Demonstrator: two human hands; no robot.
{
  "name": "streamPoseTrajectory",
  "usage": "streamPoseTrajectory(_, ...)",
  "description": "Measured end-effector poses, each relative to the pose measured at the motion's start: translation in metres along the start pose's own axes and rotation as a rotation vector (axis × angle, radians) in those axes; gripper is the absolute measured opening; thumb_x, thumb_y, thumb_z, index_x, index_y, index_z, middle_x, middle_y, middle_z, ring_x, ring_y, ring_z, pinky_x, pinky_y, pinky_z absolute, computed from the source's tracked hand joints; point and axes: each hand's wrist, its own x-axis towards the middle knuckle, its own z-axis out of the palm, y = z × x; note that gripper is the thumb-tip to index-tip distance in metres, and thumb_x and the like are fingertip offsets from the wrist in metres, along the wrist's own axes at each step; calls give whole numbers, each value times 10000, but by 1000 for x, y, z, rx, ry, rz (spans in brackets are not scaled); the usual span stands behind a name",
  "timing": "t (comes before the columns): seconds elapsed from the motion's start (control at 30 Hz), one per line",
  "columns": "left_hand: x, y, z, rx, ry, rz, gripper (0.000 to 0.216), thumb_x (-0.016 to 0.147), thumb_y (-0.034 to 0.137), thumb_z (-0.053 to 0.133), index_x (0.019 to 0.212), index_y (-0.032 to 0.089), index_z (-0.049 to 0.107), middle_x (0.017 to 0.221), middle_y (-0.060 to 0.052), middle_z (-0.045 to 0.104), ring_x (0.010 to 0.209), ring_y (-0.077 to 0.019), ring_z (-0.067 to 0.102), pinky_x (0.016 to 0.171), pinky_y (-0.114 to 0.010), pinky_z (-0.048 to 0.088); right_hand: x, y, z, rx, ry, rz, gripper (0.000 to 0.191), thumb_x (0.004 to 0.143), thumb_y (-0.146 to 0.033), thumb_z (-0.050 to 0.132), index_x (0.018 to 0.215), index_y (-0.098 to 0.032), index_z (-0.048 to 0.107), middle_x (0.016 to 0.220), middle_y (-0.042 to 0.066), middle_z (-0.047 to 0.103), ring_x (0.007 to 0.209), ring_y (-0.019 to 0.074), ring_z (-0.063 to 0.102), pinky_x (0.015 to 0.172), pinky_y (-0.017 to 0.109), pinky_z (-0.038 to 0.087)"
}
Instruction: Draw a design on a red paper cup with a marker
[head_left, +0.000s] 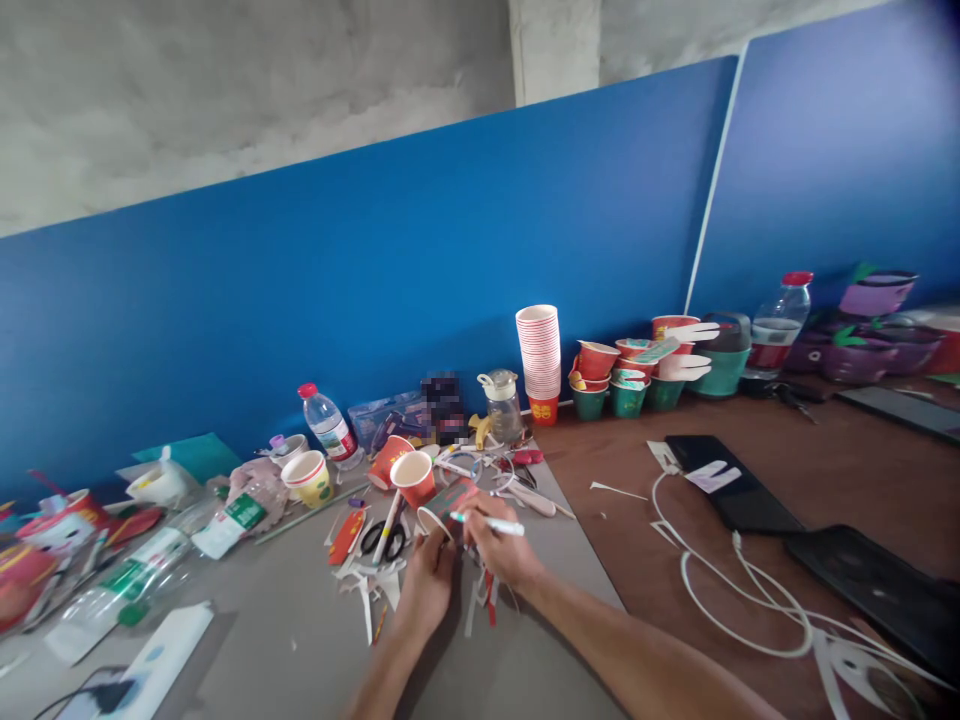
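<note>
The left hand (427, 585) closes its fingers round the tipped paper cup (442, 510), likely light and crushable, best held near its stiffer rim. The right hand (499, 550) pinches what seems a pen (487, 523).

I see my left hand (427, 590) curled closed, my right hand (499, 548) just beside it, apparently pinched tight.

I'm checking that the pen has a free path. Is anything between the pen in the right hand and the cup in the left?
Nothing visible. The right hand holds the pen with its tip at the cup, which the left hand grips lying sideways. Scissors and paper scraps lie beside, not between.
</note>
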Motion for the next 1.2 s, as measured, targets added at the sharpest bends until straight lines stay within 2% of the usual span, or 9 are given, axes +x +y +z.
streamPoseTrajectory(0.13, -1, 5, -2, 25, 4, 3, 275, 822, 227, 382, 941, 186, 627, 934, -74, 653, 961, -235, 549, 864, -357, 386, 7, 4, -7, -15, 152, 112, 198, 786, -230, 405, 646, -186, 538, 494, -36, 486, 485, 119, 447, 522, 229, 359)
streamPoseTrajectory(0.3, 0, 6, -3, 6, 6, -22, 287, 830, 235, 385, 987, 177, 619, 940, -73, 652, 944, -215, 566, 832, -324, 411, 3, 4, -3, 85, 5, 75, 230, 812, -225, 377, 631, -190, 516, 497, -39, 486, 470, 108, 444, 503, 215, 355)
streamPoseTrajectory(0.47, 1, 3, -2, 41, 21, -3, 297, 809, 206, 395, 1006, 178, 615, 970, -79, 647, 934, -215, 570, 840, -332, 407, 3, 6, -4, 14, 131, 128, 220, 799, -247, 408, 620, -187, 520, 484, -35, 489, 468, 116, 438, 498, 227, 350)
streamPoseTrajectory(0.63, 1, 0, -2, 12, 13, -40, 250, 830, 277, 395, 872, 173, 618, 846, -66, 650, 844, -212, 586, 774, -312, 430, -3, 3, 3, 169, -90, 74, 226, 821, -244, 396, 671, -185, 555, 507, -39, 523, 482, 103, 466, 517, 210, 381)
streamPoseTrajectory(0.7, 1, 1, -3, 11, 14, -52, 255, 829, 272, 397, 904, 173, 619, 871, -67, 654, 869, -212, 587, 788, -309, 429, -1, 5, 3, 160, -61, 92, 239, 821, -254, 395, 652, -183, 548, 493, -37, 517, 472, 103, 457, 509, 212, 379)
streamPoseTrajectory(0.8, 1, 5, -4, 11, 6, -22, 286, 818, 220, 397, 1007, 178, 607, 955, -72, 651, 937, -210, 576, 833, -309, 415, 3, 9, -1, 110, 80, 164, 236, 805, -273, 403, 628, -182, 529, 460, -36, 497, 448, 109, 434, 479, 218, 357)
streamPoseTrajectory(0.97, 0, 4, -4, 32, 8, -43, 257, 839, 256, 372, 858, 168, 612, 827, -68, 645, 839, -209, 587, 768, -307, 432, 1, 5, 2, 236, -76, 185, 256, 814, -282, 376, 608, -189, 496, 445, -41, 490, 421, 105, 430, 464, 215, 349)
streamPoseTrajectory(1.13, 1, 3, -3, 4, 31, -23, 244, 834, 260, 390, 898, 178, 612, 884, -71, 651, 932, -216, 578, 808, -308, 424, 1, 2, 0, 76, 66, 130, 234, 799, -273, 423, 604, -186, 519, 486, -31, 520, 482, 113, 458, 516, 224, 365)
streamPoseTrajectory(1.2, 1, 2, -3, 6, 28, -20, 241, 832, 258, 391, 893, 176, 609, 887, -68, 651, 901, -212, 583, 797, -308, 426, 1, 3, 1, 147, 28, 166, 229, 801, -285, 418, 623, -185, 522, 471, -31, 519, 460, 112, 458, 483, 220, 359)
